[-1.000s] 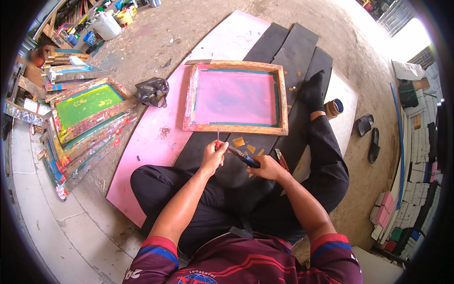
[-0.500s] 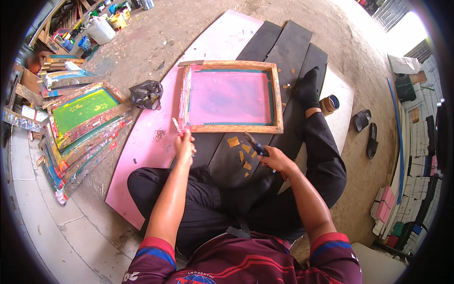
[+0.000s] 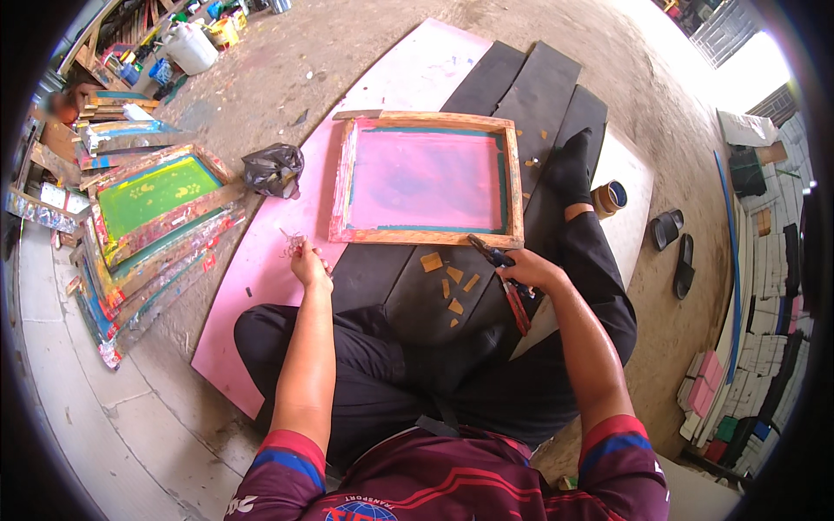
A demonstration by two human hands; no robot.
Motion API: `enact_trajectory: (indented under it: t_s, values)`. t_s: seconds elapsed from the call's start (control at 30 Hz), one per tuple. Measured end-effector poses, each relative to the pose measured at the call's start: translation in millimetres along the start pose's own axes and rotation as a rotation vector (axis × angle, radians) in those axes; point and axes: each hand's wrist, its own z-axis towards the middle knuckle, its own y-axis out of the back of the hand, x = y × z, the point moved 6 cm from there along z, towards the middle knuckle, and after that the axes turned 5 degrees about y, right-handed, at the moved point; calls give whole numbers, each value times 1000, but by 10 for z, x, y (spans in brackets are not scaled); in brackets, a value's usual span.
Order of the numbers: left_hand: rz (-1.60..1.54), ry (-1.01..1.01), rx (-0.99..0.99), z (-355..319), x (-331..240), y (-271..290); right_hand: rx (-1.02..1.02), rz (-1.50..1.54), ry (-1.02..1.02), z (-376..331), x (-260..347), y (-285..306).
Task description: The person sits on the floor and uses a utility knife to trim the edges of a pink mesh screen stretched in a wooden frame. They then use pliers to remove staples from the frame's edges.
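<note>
My left hand (image 3: 311, 266) is closed, its fingertips at a small tangle of thin reddish strands (image 3: 292, 245) on the pink board (image 3: 252, 286). A pale sliver shows there, but whether the fingers hold it is unclear. My right hand (image 3: 530, 267) grips pliers (image 3: 499, 258) with dark jaws and red on the handles, the jaws by the near right corner of the frame. That wooden screen-printing frame (image 3: 426, 236), with pinkish mesh edged in teal, lies flat before me. Several tan scraps (image 3: 432, 262) are scattered on the black boards (image 3: 373, 269) between my hands.
A black plastic bag (image 3: 273, 171) sits left of the frame. Further left are stacked painted screens (image 3: 161, 200). An open tin (image 3: 609, 199) stands right of my outstretched foot (image 3: 571, 169), with black sandals (image 3: 667, 230) beyond. Paint containers (image 3: 189, 52) stand at far left.
My left hand has moved left and slightly down, from the frame's near left corner to the strands. My right hand has moved right and up with the pliers, whose red handle now shows more.
</note>
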Motion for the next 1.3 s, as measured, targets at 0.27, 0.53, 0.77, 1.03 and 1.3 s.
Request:
enact_trajectory:
  t_s: [0.27,0.53,0.77,1.03,1.3]
  values:
    - [70,-64,113,-157,39,-123,-36,-466,-88,76,181,170]
    - [137,-60,217,-360,165,-246,-254,-500,-123,-60,39,0]
    - [128,-66,259,-418,183,-289,-283,-507,-58,4,-45,-2]
    - [209,-82,318,-588,265,-217,-447,-339,45,-18,-208,-162]
    - [378,-45,753,-1079,456,-565,-340,-156,136,-225,237,-320]
